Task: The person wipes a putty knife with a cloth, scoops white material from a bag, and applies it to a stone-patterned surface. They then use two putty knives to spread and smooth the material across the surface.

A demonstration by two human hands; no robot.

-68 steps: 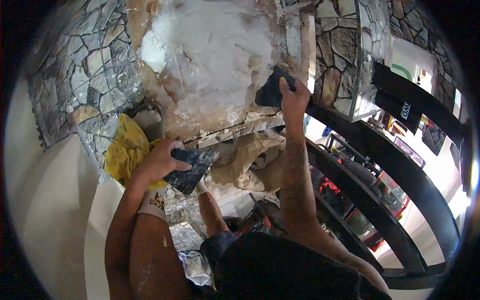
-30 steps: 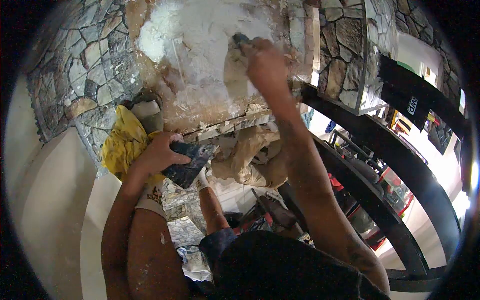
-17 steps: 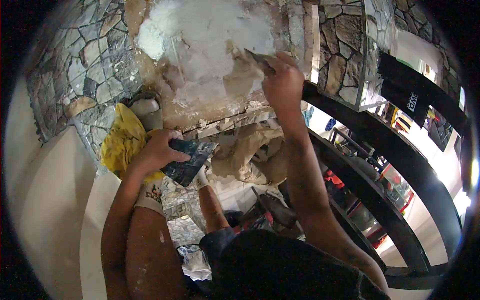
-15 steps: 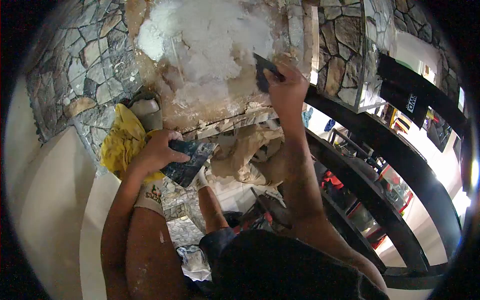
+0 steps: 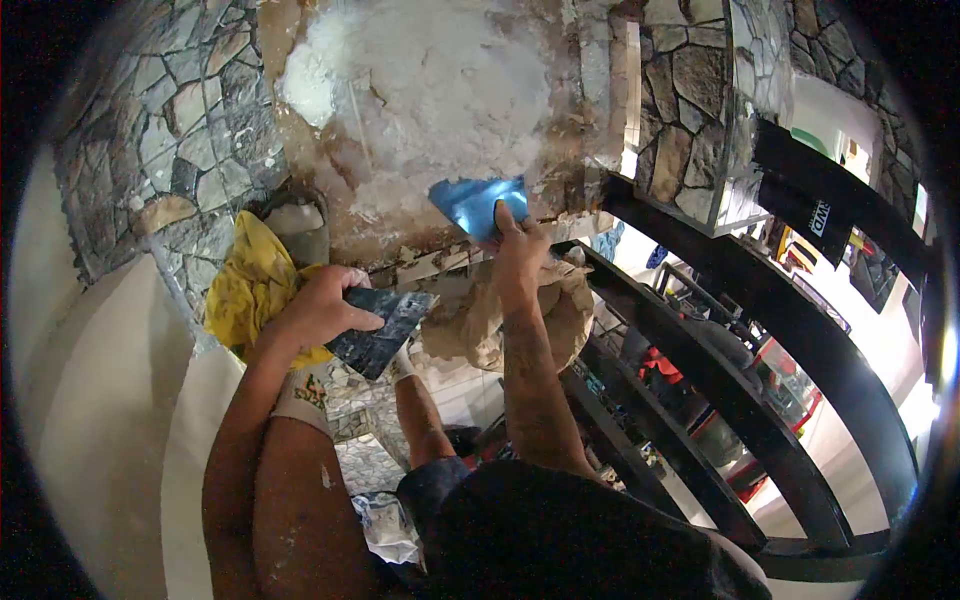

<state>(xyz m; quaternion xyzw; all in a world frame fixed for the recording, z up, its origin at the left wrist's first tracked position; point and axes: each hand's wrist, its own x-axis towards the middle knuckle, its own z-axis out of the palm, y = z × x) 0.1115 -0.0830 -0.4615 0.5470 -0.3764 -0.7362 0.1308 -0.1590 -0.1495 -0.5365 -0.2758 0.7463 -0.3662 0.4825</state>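
A flat, shiny blade [image 5: 480, 205] reflecting blue light is gripped in my right hand [image 5: 518, 255], its face near the lower edge of the plastered patch [image 5: 430, 110]. Uneven pale plaster covers this patch, with bare brown areas along its bottom and sides. Lower left, my left hand [image 5: 330, 308] pinches a dark, plaster-smeared plate [image 5: 378, 335] between thumb and fingers. A crumpled yellow cloth [image 5: 245, 290] lies beside and beneath my left hand.
Stone-patterned surfaces [image 5: 205, 120] flank the patch. A pale container [image 5: 298, 225] sits by the cloth. Below my right hand is an open brown paper bag [image 5: 560, 310]. Curved black rails [image 5: 790, 280] run along the right, with cluttered items beyond. My legs are below.
My right hand has moved left and down with its blade, which now catches the light and shows its face. My left hand and the dark plate have barely moved.
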